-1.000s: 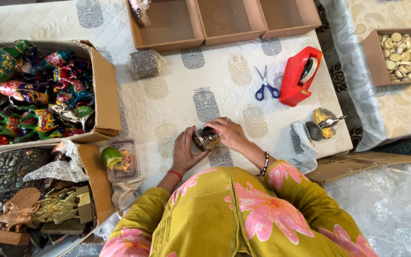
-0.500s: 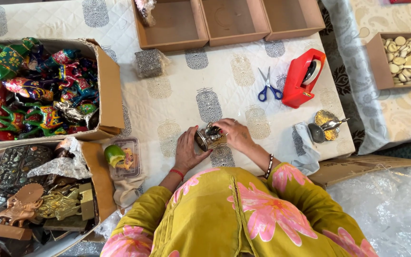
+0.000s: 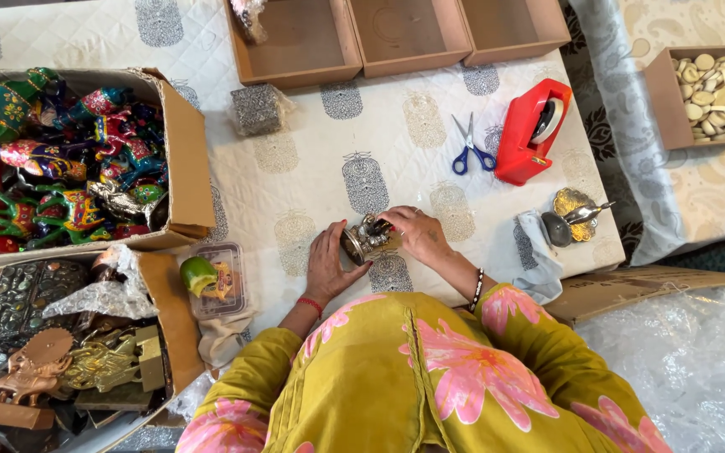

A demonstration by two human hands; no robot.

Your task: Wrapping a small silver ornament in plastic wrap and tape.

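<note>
Three shallow brown trays (image 3: 413, 33) are lining the far edge of the patterned cloth (image 3: 312, 176), a carton of painted animal figures (image 3: 69, 159) is sitting far left, and a red tape dispenser (image 3: 534, 130) is lying beside blue-handled scissors (image 3: 469, 149). Both hands, left hand (image 3: 327, 268) and right hand (image 3: 417, 235), are curling closed around a small brass ornament (image 3: 367, 241), its long axis tilting left-to-right.
</note>
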